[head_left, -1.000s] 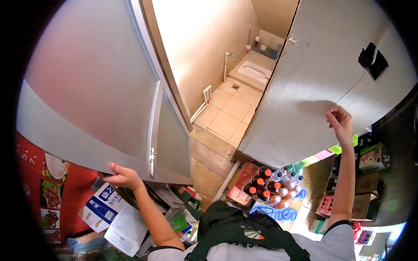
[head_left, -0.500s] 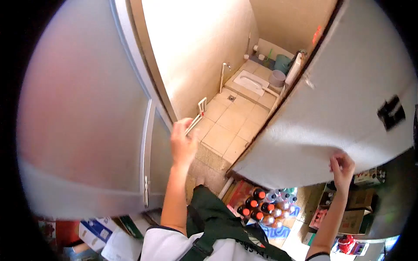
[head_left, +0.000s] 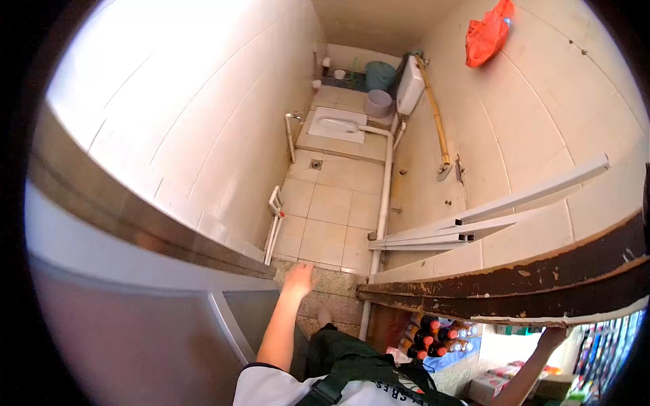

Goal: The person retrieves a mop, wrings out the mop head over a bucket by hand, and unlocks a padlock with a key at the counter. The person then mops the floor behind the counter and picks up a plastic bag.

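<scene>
Over the speckled stone threshold (head_left: 328, 283) of a small tiled washroom, my left hand (head_left: 298, 279) hangs with loose, slightly parted fingers and nothing in it. Close to its left is the frosted door (head_left: 135, 325) with a grey metal frame. My right hand (head_left: 554, 337) reaches up against the lower edge of the worn brown door frame (head_left: 514, 281); its fingers are mostly hidden there. Inside the room, a squat toilet (head_left: 338, 125) is set into a raised step at the far end.
A blue-green bucket (head_left: 380, 76) and a pale bucket (head_left: 378, 103) stand beside the toilet. White bars (head_left: 487, 220) lean along the right wall, where a red plastic bag (head_left: 489, 34) hangs. Several dark bottles with red caps (head_left: 433, 335) stand outside the doorway at lower right.
My view has moved forward into the doorway and turned right. My right hand has gone from in front of the grey panel to the brown frame's edge. My left hand sits lower.
</scene>
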A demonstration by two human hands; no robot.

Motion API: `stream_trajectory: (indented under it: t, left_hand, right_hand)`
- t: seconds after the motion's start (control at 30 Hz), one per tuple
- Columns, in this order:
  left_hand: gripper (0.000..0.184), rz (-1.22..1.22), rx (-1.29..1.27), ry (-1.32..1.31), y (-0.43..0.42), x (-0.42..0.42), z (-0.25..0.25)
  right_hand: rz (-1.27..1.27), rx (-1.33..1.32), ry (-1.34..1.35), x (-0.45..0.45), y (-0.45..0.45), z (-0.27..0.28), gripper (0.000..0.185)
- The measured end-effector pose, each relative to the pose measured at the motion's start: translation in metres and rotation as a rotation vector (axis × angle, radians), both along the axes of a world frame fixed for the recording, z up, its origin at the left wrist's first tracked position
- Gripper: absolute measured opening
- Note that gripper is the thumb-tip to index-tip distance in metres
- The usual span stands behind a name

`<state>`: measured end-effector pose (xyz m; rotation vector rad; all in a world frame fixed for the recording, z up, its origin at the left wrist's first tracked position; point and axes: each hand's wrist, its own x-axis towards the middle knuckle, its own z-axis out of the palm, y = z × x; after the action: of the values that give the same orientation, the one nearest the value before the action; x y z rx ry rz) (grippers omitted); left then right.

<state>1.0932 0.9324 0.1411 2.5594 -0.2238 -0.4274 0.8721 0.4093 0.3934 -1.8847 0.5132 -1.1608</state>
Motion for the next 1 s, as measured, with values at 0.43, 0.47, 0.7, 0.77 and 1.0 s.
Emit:
stream_trajectory:
  t: [0.43,0.47,0.7,0.77,1.0]
  left_hand:
    - [0.047,-0.248,0.152,0.326,-0.001,0.031,-0.048]
    - [0.047,-0.259,0.137,0.376,-0.005,0.034,-0.045]
    - [0.045,-0.511,0.121,0.49,-0.051,0.069,-0.036]
    - [0.045,-0.59,0.067,0.444,-0.076,0.092,-0.033]
    - [0.045,-0.743,-0.215,0.215,-0.163,0.184,0.009]
  right_hand:
    - [-0.35,0.032,0.117,0.001,0.054,-0.013,0.018]
    - [-0.368,0.035,0.13,-0.001,0.059,-0.016,0.019]
    - [-0.461,0.06,0.268,-0.007,0.079,-0.035,0.021]
    - [-0.491,0.077,0.322,-0.006,0.086,-0.04,0.021]
    - [-0.542,0.112,0.542,0.027,0.104,-0.065,0.024]
